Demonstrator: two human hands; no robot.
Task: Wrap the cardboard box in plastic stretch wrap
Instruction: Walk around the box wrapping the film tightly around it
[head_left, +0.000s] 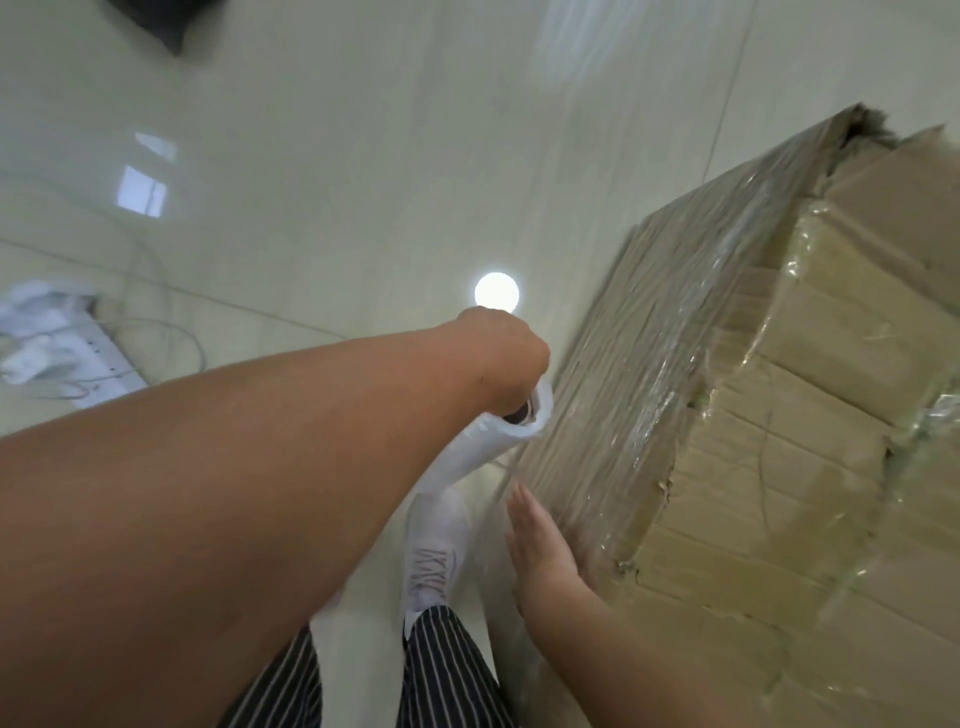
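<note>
A large cardboard box (779, 415) fills the right side, its side face covered in shiny stretch wrap (649, 364). My left hand (498, 358) grips the top end of a roll of stretch wrap (483, 441), held just left of the box's near corner. Film runs from the roll down along the box. My right hand (540, 556) lies flat with straight fingers against the wrapped side of the box, low down near the corner.
The floor is glossy pale tile (311, 182) reflecting a ceiling lamp. A white power strip with plugs and cables (57, 348) lies at the left. My white shoe (436, 551) and striped trouser leg (447, 670) stand beside the box.
</note>
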